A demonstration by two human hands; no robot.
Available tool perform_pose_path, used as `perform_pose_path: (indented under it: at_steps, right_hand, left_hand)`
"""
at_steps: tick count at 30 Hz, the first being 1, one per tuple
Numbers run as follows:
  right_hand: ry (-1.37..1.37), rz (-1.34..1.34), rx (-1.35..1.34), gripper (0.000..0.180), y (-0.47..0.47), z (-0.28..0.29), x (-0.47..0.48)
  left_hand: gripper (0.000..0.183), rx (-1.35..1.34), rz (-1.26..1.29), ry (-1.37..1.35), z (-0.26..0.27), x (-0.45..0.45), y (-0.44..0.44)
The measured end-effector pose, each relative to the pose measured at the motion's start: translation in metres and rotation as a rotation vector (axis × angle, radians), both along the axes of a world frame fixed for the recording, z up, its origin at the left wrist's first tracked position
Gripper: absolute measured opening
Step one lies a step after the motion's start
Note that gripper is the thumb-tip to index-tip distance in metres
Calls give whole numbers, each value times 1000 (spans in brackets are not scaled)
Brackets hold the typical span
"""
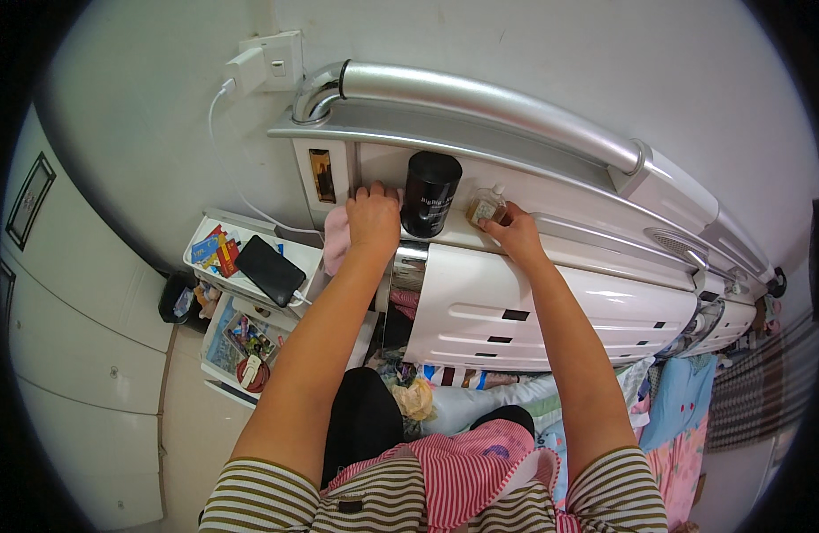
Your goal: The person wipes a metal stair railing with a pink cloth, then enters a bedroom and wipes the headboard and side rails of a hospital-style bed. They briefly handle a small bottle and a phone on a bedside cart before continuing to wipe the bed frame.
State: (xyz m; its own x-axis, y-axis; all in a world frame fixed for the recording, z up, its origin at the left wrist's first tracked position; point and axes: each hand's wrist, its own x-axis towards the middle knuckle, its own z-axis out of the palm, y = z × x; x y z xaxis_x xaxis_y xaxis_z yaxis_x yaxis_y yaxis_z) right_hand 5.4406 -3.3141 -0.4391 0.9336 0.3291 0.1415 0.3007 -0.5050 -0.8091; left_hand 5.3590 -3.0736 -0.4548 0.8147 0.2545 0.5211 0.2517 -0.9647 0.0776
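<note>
My left hand (374, 220) presses a pink cloth (338, 241) against the ledge of the white headboard (479, 230), at its left end. Part of the cloth hangs down past the ledge. Just right of that hand stands a black cylindrical canister (430, 196) with pale lettering. My right hand (516, 233) grips a small clear bottle (487, 205) by its lower right side. The bottle has a white cap, a label and amber liquid inside, and it tilts slightly. Whether its base touches the ledge I cannot tell.
At left, a white bedside cabinet (309, 256) bears a black phone (271, 269) on a charging cable and several cards (217, 252). Its drawer (216, 346) stands open with small items inside. A silver tube (482, 100) tops the headboard. Pillows and bedding (489, 400) lie below.
</note>
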Motion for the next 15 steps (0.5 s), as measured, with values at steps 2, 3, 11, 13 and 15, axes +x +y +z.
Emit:
perform_pose_path:
  at_steps: [2, 3, 11, 13, 15]
  right_hand:
    - [-16, 0, -9, 50, 0, 1, -1]
    - [-13, -10, -15, 49, 0, 0, -1]
    - [53, 51, 179, 39, -3, -15, 10]
    - [74, 38, 167, 38, -5, -16, 11]
    - [82, 35, 176, 38, -5, -15, 11]
  left_hand:
    - [18, 0, -1, 0, 0, 0, 0]
    - [18, -5, -2, 1, -1, 0, 0]
    - [16, -11, -7, -20, -4, 2, 1]
    - [17, -10, -2, -23, -5, 2, 1]
    - [15, -28, -20, -74, -5, 2, 1]
